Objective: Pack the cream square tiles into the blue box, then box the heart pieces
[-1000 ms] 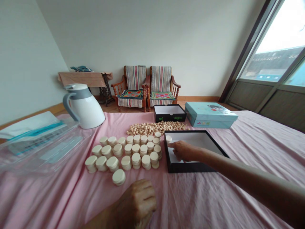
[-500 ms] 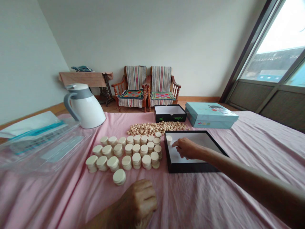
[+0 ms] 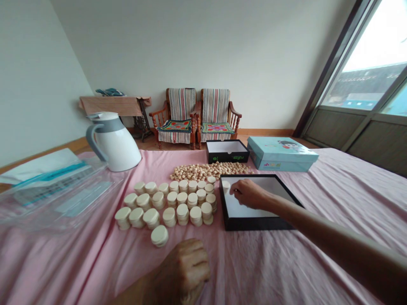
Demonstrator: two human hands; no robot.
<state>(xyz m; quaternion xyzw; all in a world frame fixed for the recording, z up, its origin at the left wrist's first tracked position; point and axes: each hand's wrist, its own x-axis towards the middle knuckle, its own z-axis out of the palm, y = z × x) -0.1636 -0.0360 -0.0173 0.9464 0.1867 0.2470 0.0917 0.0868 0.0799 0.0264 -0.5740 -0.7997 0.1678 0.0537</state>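
My right hand [image 3: 249,194] reaches into a shallow black box lid [image 3: 254,223] with a white inside. Its fingers are curled together, and what they hold, if anything, is hidden. Right beside the fingertips, in the lid's far left corner, stands a small stack of pale round discs [image 3: 226,186]. My left hand [image 3: 187,269] rests closed on the pink cloth, knuckles up, with nothing visible in it. Just beyond it sits a single disc stack [image 3: 159,235]. Several rows of similar stacks [image 3: 182,212] stand farther back, left of the lid.
Small round wooden beads [image 3: 203,171] lie in a heap behind the stacks. Behind them are a black open box [image 3: 227,156] and a light blue box [image 3: 282,161]. A white jug [image 3: 119,144] and clear plastic packaging [image 3: 63,195] lie to the left on the pink cloth [image 3: 260,262].
The fingers of my right hand, with the index finger stretched out before, have curled in beside the disc stack in the lid. My left hand has stayed in place.
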